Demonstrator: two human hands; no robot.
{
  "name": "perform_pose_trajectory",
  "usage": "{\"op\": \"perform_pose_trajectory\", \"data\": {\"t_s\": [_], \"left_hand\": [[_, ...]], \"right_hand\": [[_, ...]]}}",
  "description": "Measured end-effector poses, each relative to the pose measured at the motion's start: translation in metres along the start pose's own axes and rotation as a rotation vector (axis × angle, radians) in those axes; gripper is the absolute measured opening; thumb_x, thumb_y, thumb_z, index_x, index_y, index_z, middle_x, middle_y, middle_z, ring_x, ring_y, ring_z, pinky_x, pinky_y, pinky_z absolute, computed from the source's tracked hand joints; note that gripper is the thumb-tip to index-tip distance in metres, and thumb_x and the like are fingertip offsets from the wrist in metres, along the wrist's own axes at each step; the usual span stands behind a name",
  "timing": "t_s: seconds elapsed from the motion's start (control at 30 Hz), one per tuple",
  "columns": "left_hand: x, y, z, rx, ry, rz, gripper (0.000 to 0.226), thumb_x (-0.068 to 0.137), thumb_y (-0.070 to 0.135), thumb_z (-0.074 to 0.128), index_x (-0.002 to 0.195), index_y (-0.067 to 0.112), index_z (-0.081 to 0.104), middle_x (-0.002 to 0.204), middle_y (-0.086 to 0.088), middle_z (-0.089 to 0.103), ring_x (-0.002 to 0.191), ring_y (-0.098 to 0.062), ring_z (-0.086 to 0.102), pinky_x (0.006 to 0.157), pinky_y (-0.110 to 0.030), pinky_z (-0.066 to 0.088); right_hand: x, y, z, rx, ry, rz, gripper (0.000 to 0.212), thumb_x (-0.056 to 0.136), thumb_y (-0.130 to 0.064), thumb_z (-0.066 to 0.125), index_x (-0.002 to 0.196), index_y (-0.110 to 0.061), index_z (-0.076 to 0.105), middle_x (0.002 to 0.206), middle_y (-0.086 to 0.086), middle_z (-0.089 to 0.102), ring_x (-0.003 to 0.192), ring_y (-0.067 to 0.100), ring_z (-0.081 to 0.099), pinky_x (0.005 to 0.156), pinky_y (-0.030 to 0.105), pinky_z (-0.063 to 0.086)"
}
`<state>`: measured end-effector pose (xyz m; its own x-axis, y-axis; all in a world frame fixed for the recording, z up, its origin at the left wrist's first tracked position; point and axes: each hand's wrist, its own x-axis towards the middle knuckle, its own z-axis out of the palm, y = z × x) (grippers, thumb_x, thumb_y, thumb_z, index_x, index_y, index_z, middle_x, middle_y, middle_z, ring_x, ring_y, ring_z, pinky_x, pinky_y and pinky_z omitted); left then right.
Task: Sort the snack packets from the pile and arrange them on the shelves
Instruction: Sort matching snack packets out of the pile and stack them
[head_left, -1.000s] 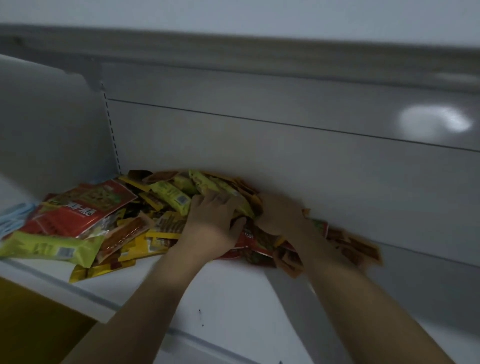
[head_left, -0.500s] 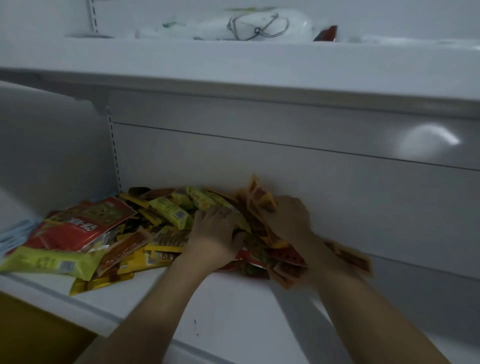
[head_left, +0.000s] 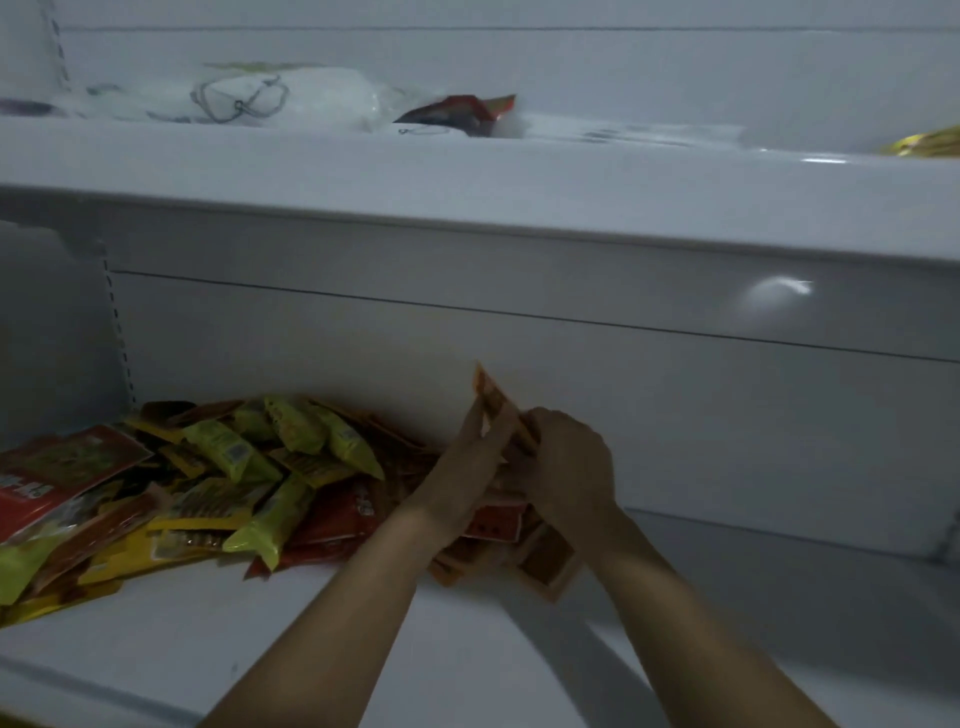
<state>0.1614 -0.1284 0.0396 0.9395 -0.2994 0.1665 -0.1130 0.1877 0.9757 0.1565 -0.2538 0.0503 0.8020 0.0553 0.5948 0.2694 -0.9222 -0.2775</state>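
A pile of snack packets (head_left: 218, 493), yellow-green, red and brown, lies on the left of the lower white shelf (head_left: 260, 634). At the pile's right end both my hands hold a bunch of orange-brown packets (head_left: 493, 405) lifted off the shelf. My left hand (head_left: 462, 467) is against the bunch's left side with its fingers stretched along it. My right hand (head_left: 566, 462) grips the bunch from the right, fingers curled round it. More orange-brown packets (head_left: 545, 561) hang or lie just below my wrists.
The upper shelf (head_left: 467, 171) runs across the top of the view and carries a white plastic bag (head_left: 270, 98), a red packet (head_left: 457, 111) and a yellow packet (head_left: 930, 143) at the far right. A big red bag (head_left: 57, 473) lies at the pile's left edge.
My left hand has left the top of the pile and joined my right hand on the orange-brown packets, which have risen. The view has tilted up, showing the upper shelf.
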Motion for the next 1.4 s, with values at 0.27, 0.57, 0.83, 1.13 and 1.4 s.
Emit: {"op": "perform_pose_trajectory", "data": {"t_s": [0.27, 0.57, 0.83, 1.13, 1.4], "left_hand": [[0.019, -0.041, 0.072, -0.125, 0.116, -0.010, 0.029, 0.098, 0.023, 0.059, 0.127, 0.023, 0.057, 0.117, -0.015, 0.069, 0.106, -0.029, 0.068, 0.094, -0.051, 0.054], [0.030, -0.064, 0.098, 0.245, 0.021, 0.190, 0.040, 0.092, 0.007, 0.061, 0.131, 0.018, 0.053, 0.112, -0.008, 0.071, 0.097, -0.013, 0.070, 0.081, -0.034, 0.059], [0.035, -0.084, 0.124, 0.409, -0.094, 0.154, 0.039, 0.062, 0.032, 0.077, 0.099, 0.042, 0.068, 0.095, 0.000, 0.071, 0.088, -0.016, 0.067, 0.078, -0.046, 0.055], [0.025, -0.104, 0.115, 0.319, 0.054, 0.100, 0.068, 0.072, -0.009, 0.080, 0.125, 0.025, 0.054, 0.108, 0.002, 0.071, 0.100, -0.014, 0.069, 0.072, -0.021, 0.055], [0.020, -0.102, 0.115, 0.296, -0.032, 0.079, 0.061, 0.080, -0.008, 0.073, 0.127, 0.025, 0.054, 0.111, 0.002, 0.071, 0.105, -0.015, 0.068, 0.081, -0.028, 0.057]], "right_hand": [[-0.053, 0.067, 0.001, -0.023, -0.178, -0.028, 0.056, 0.082, -0.039, 0.066, 0.131, -0.017, 0.051, 0.122, 0.003, 0.048, 0.112, 0.024, 0.047, 0.076, 0.036, 0.048], [-0.045, 0.148, -0.020, 0.716, -0.063, 0.382, 0.036, 0.086, -0.015, 0.073, 0.118, -0.024, 0.061, 0.116, 0.000, 0.065, 0.103, 0.016, 0.065, 0.078, 0.018, 0.051], [-0.058, 0.199, -0.011, 0.811, -0.142, 0.439, 0.048, 0.068, -0.006, 0.085, 0.107, -0.020, 0.062, 0.094, -0.004, 0.067, 0.080, 0.000, 0.064, 0.072, 0.018, 0.050], [-0.063, 0.191, 0.012, 1.129, -0.003, 0.656, 0.070, 0.059, -0.007, 0.089, 0.118, -0.027, 0.057, 0.110, 0.008, 0.067, 0.099, 0.026, 0.068, 0.088, 0.046, 0.056], [-0.072, 0.179, 0.010, 1.176, -0.232, 0.589, 0.021, 0.070, 0.000, 0.082, 0.083, -0.015, 0.075, 0.082, 0.001, 0.076, 0.076, 0.016, 0.072, 0.075, 0.030, 0.058]]}}
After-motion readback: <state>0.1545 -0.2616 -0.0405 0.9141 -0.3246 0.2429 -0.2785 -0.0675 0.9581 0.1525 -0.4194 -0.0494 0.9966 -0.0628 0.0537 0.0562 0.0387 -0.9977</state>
